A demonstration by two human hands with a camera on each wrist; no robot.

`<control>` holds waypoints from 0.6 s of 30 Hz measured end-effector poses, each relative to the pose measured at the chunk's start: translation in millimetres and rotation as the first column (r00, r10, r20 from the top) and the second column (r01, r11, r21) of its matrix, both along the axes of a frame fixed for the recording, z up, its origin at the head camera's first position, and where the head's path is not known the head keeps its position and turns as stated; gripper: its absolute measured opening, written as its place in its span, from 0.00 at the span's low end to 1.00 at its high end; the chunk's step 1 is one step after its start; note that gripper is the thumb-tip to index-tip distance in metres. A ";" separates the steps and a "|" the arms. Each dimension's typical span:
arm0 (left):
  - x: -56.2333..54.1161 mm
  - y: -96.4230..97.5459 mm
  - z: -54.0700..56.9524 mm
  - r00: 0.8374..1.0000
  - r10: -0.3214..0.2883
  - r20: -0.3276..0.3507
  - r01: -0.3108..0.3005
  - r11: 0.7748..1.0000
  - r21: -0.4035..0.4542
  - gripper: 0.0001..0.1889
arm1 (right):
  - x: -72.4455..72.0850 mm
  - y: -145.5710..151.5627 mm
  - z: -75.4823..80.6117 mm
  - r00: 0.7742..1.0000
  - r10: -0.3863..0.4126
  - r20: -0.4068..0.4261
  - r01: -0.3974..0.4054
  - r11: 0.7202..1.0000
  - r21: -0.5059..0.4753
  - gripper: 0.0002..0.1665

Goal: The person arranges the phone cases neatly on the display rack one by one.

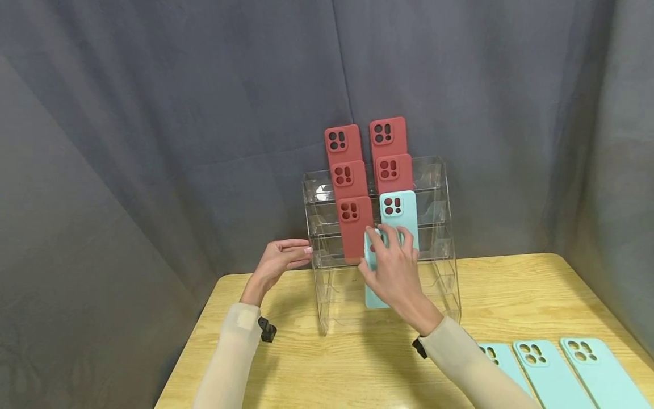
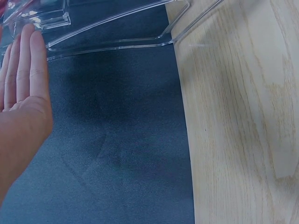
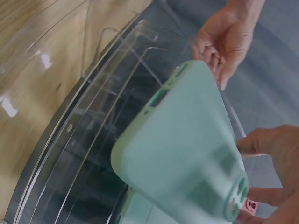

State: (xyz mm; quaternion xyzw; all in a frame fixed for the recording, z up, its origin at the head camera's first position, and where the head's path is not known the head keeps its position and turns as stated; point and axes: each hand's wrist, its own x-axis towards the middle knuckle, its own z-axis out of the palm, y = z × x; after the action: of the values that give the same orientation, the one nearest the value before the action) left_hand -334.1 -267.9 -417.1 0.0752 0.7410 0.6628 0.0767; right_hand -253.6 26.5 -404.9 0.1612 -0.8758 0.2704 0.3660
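Observation:
My right hand [image 1: 393,267] grips a mint phone case [image 3: 177,140] by its camera end, thumb on one long edge and fingers on the other. The case hangs in front of the clear acrylic display rack [image 1: 322,284], its lower end below the rack's front tier. Behind it, another mint phone case [image 1: 407,218] stands in the right column. My left hand [image 1: 281,261] rests at the rack's left side with straight fingers; the left wrist view shows its palm and fingers [image 2: 23,70] against the clear side panel.
Several red phone cases [image 1: 355,227] stand on the rack's tiers in two columns. Three mint phone cases [image 1: 552,372] lie on the wooden table [image 1: 317,375] at the front right. A grey curtain [image 1: 204,113] hangs close behind the rack.

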 end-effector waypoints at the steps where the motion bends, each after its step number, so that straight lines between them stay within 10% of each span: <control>1: -0.3 0.0 0.8 1.000 0.000 -0.003 0.000 1.000 -0.002 0.22 | -3.3 -1.5 -0.4 1.000 -0.005 -0.016 0.005 1.000 0.002 0.37; 18: 0.6 1.9 -0.6 1.000 0.022 0.005 -0.022 0.999 -0.044 0.24 | -43.0 -28.5 -22.1 0.979 -0.013 -0.203 0.038 0.992 0.120 0.38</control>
State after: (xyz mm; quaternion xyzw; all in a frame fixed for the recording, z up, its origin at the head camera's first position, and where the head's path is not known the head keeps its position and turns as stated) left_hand -333.5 -266.0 -417.7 0.0634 0.7560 0.6474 0.0731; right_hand -296.6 -2.0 -427.1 0.1987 -0.8513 0.1931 0.4456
